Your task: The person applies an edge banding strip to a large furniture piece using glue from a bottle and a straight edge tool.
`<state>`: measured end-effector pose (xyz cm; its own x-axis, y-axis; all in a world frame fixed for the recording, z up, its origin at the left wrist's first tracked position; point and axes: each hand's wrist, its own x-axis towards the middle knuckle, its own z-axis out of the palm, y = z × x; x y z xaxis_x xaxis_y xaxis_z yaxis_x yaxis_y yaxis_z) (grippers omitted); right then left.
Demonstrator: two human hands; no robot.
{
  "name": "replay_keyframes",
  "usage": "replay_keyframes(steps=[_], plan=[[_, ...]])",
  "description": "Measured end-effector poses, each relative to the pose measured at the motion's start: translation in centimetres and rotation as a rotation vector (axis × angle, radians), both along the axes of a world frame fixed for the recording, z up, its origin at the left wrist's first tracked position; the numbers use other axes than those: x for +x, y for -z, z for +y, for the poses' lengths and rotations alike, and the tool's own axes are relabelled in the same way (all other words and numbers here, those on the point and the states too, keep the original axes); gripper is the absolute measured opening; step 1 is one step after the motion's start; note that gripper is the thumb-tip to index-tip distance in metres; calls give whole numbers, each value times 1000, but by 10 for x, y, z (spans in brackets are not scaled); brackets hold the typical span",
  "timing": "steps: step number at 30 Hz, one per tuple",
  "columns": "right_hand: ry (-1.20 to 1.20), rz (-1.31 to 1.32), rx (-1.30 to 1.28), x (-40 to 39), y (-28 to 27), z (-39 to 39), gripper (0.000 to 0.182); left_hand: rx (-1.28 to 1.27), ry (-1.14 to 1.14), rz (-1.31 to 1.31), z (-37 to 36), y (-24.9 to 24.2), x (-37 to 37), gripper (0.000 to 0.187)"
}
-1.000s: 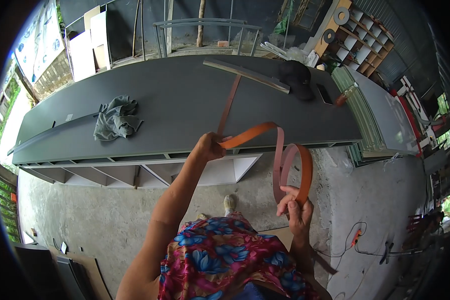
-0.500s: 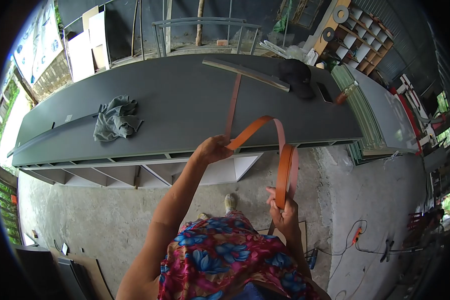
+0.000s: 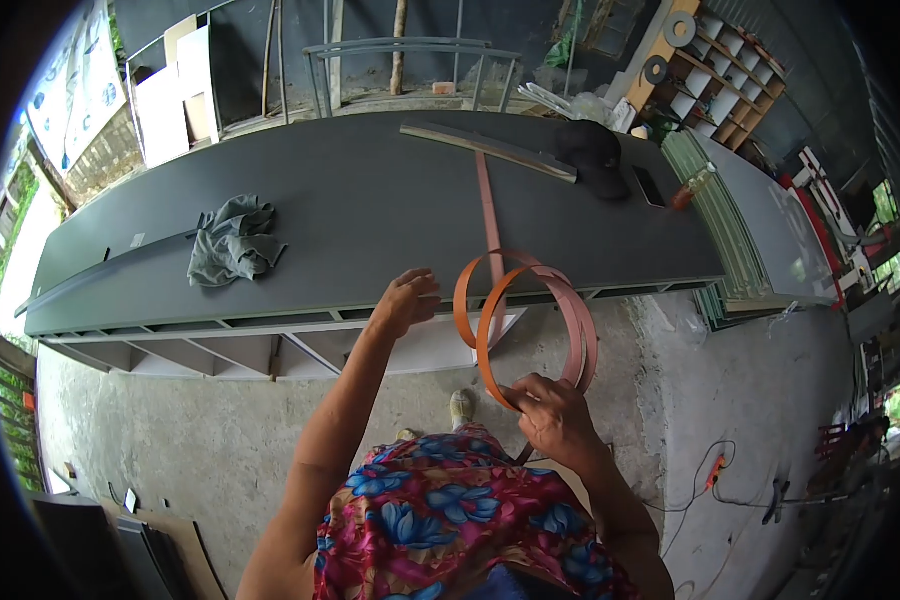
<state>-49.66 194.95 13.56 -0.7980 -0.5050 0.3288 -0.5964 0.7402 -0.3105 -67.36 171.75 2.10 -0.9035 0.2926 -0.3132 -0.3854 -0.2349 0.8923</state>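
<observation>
Coils of orange strip [image 3: 526, 318] hang in front of you above the floor, just off the desk [image 3: 350, 200] edge, with one straight tail running up across the desk top. Your right hand [image 3: 548, 412] pinches the bottom of the coils. Your left hand [image 3: 406, 298] sits just beside them, fingers loosely curled, holding nothing. Grey cloth [image 3: 232, 238] lies well apart to the left.

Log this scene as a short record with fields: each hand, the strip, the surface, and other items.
right hand: pinches the bottom of the coiled loops
left hand: raised beside the loops, holding nothing, whether it touches the coil unclear
orange strip: coiled in loops, tail running up across the panel
grey panel: long, lies on a white frame
grey cloth: crumpled on the panel
black cap: far end of the panel
</observation>
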Motion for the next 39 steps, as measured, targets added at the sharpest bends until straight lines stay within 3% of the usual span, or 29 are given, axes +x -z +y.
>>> replay_keyframes(steps=[3, 12, 18, 24, 31, 37, 39], plan=[[-35, -10, 43, -4, -1, -6, 41, -142, -91, 133, -4, -30, 11, 56], [-25, -33, -12, -3, 10, -16, 39, -197, -10, 316, -3, -64, 31, 61], [-47, -62, -87, 5, 29, -15, 44, -17, 136, 269, 7, -62, 28, 61], [-40, -72, -181, 7, 59, -15, 47, 138, 353, 148, 31, -85, 37, 51], [14, -80, -349, 9, 74, -25, 36, 153, 266, 205, 56, -70, 33, 34], [172, -423, -564, 20, 116, -13, 30, 95, 231, 249, 52, -73, 29, 24], [240, -618, -744, 22, 137, -8, 34, 37, 191, 277, 53, -77, 31, 21]])
